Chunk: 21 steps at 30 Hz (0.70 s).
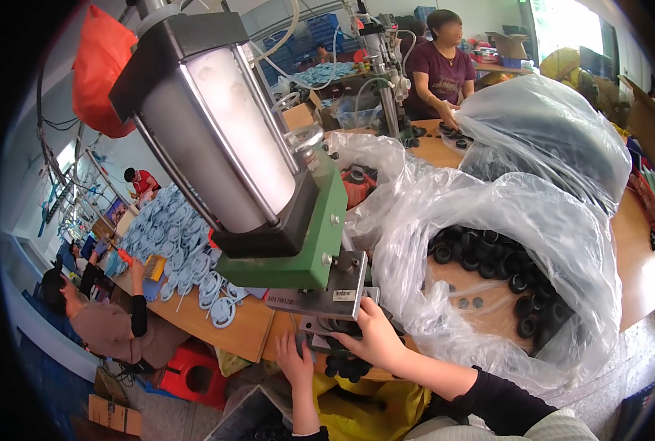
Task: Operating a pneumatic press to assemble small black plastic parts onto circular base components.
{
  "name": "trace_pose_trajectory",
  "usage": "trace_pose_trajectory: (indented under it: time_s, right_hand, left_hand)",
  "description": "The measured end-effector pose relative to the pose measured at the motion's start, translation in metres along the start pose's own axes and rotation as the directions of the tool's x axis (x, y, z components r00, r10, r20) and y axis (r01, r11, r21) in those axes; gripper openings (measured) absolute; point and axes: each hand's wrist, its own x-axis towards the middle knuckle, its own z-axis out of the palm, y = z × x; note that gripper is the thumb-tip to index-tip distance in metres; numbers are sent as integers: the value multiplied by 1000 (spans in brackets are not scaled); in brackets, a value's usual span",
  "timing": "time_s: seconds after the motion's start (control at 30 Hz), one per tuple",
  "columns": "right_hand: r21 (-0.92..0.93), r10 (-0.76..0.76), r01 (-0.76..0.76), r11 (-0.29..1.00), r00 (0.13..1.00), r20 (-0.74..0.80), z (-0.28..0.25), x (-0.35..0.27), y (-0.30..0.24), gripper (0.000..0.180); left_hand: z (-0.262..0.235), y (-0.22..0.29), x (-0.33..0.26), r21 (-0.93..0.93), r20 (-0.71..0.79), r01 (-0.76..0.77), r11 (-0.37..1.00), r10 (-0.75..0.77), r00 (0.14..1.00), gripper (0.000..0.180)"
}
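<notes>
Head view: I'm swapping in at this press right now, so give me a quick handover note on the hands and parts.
Left hand: at the base under the green press, fingers by the black round parts piled there; grip unclear.
Right hand: on the fixture below the metal plate; what it holds is hidden.
Stock: open clear bag of black rings to the right.
Done: cannot tell.
Left: many rings are in the bag.

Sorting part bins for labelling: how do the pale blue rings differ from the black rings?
The pale blue rings lie loose in a heap on the bare wooden table; the black rings sit inside an open clear plastic bag. The blue ones look wider and flatter, the black ones smaller and chunkier. Both are round parts piled in bulk.
</notes>
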Motion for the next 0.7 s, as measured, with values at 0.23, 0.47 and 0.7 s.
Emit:
trace_pose_trajectory:
  time_s: [0.23,0.47,0.7]
  right_hand:
    - [47,0,-2,999,999,37,9,15,-2,35]
    - [68,5,-13,998,993,118,13,26,2,27]
    - [52,-93,89,995,992,84,-46,-35,13,72]
  left_hand:
    - [0,1,1,46,2,35,998,-35,999,36]
    - [-1,-2,2,59,23,33,998,-34,999,38]
    - [27,-30,12,-573,-4,-86,815,102,995,44]
